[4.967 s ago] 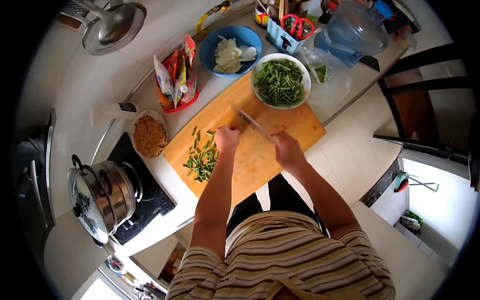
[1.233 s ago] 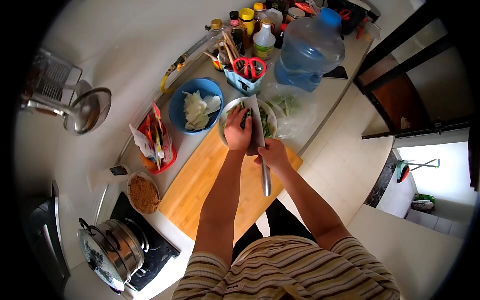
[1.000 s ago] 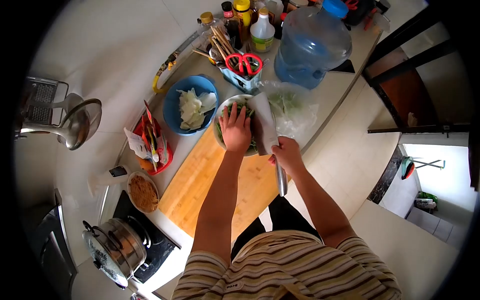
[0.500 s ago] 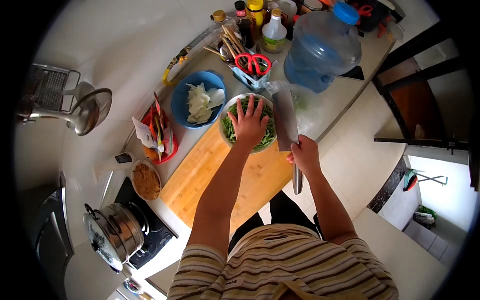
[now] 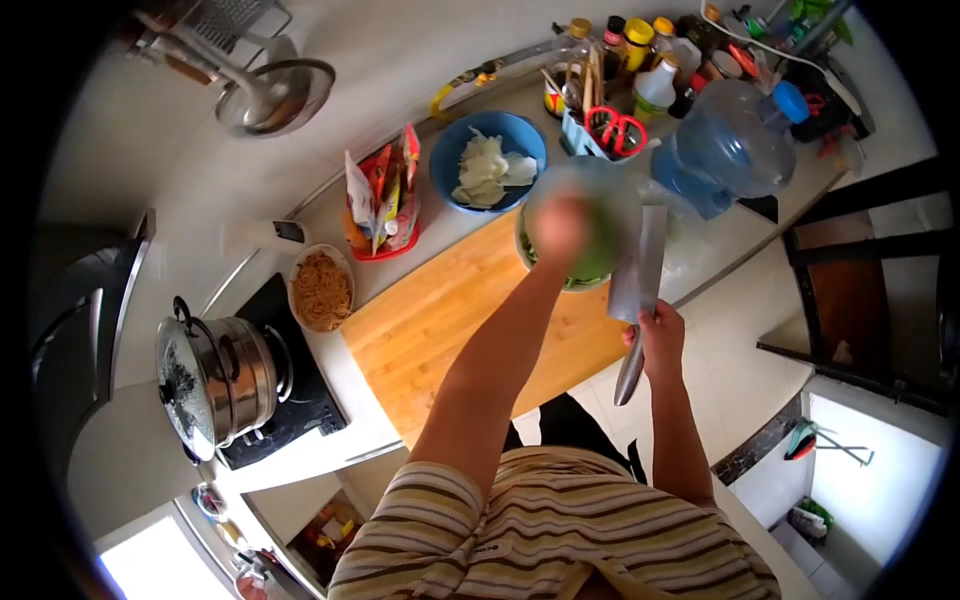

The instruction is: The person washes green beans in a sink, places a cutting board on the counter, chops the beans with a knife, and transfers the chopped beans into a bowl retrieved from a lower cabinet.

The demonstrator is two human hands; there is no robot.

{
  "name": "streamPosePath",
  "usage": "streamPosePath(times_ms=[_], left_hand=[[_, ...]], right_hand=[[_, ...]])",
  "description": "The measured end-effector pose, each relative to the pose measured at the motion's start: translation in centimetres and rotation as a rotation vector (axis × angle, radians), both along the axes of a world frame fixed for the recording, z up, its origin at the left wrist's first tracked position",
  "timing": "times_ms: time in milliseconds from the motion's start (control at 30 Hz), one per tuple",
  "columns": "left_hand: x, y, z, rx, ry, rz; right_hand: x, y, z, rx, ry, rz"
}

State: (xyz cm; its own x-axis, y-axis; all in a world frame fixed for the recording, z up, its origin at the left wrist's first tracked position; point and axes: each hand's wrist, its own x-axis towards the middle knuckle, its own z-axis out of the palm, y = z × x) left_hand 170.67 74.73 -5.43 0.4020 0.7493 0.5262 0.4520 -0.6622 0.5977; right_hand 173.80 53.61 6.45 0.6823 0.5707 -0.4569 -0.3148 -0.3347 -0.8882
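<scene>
My right hand (image 5: 661,340) is wrapped round the handle of a cleaver (image 5: 638,270), its broad blade pointing up beside the bowl. My left hand (image 5: 562,228) is over a round bowl (image 5: 521,248) of cut green beans (image 5: 598,268). That area is blurred, so the fingers do not show and touching cannot be made out. The bowl sits at the far end of a wooden cutting board (image 5: 440,335). Left of it stands a blue bowl (image 5: 438,168) with white sliced pieces (image 5: 490,168).
A red basket of packets (image 5: 385,195) and a dish of brown shreds (image 5: 322,290) line the wall side. A steamer pot (image 5: 225,375) stands on the stove. Red-handled scissors (image 5: 615,132), bottles (image 5: 637,45) and a large water jug (image 5: 735,145) occupy the back.
The view has shifted, so the counter things appear further right. My left hand, spread flat on the beans before, is now blurred above the bowl. My right hand keeps holding the cleaver.
</scene>
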Motion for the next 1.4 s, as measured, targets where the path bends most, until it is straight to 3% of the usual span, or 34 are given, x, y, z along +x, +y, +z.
streamPosePath(times_ms=[33, 67, 133, 267, 333, 400, 467, 533, 600, 700, 733, 933, 1000, 1067, 1133, 1200, 1300, 1400], left_hand=[[0.1, 0.3, -1.4, 0.349, 0.343, 0.069], [-0.3, 0.2, -0.4, 0.350, 0.354, 0.093], [-0.7, -0.1, 3.0, -0.091, 0.486, -0.228], [-0.8, -1.3, 1.7, 0.116, 0.299, -0.307], [-1.1, -1.1, -0.3, -0.328, -0.224, -0.555], [-3.4, -1.1, 2.3, -0.879, -0.850, -0.812], [-8.9, -0.5, 8.3, -0.302, 0.043, -0.272], [-14.9, -0.3, 9.3, -0.626, -0.301, -0.075], [-24.0, 0.6, 4.6, -0.559, -0.057, 0.247], [-37.3, -0.7, 0.2, -0.662, 0.093, 0.564], [-38.7, -1.7, 1.7, -0.643, 0.170, 0.603], [-39.5, -2.6, 0.4, -0.537, 0.240, 0.551], [-39.5, -2.3, 0.5, -0.578, 0.305, 0.570], [-39.4, -2.1, 0.9, -0.607, 0.364, 0.566], [-39.6, -1.7, 1.0, -0.602, 0.411, 0.558], [-39.0, -1.0, 1.2, -0.614, 0.711, 0.464], [-38.2, -0.7, 2.5, -0.576, 0.682, 0.448], [-36.1, -2.6, 4.9, -0.573, 0.487, 0.168]], right_hand=[[-0.5, 0.1, 0.7, 0.002, -0.006, -0.005], [-0.8, 0.0, 0.2, 0.041, -0.001, -0.005], [-1.5, 0.0, 0.5, -0.005, -0.018, -0.007], [-2.8, -1.7, 0.9, -0.007, -0.051, 0.018], [-2.9, -3.4, 0.2, 0.009, -0.038, 0.071], [-3.7, -4.5, 1.1, -0.025, 0.005, 0.066], [-4.1, -5.7, 1.2, -0.007, 0.036, 0.106], [-4.3, -6.4, 0.4, -0.020, 0.043, 0.329], [-5.4, -5.9, -0.8, -0.219, -0.033, 0.454], [-8.0, -3.4, -5.7, -0.130, -0.056, 0.611], [-8.9, -2.4, -7.0, -0.129, -0.047, 0.640], [-12.0, 3.4, -10.1, -0.164, -0.069, 0.692], [-11.9, 4.3, -12.5, -0.199, -0.307, 0.666], [-12.1, 4.8, -11.9, -0.329, -0.292, 0.699], [-12.4, 5.0, -10.1, -0.445, -1.040, 0.906], [-12.5, 5.2, -9.6, -0.553, -0.983, 0.929], [-12.9, 5.7, -8.8, -0.607, -1.093, 0.946], [-12.9, 5.0, -8.8, -0.561, -1.064, 0.903]])
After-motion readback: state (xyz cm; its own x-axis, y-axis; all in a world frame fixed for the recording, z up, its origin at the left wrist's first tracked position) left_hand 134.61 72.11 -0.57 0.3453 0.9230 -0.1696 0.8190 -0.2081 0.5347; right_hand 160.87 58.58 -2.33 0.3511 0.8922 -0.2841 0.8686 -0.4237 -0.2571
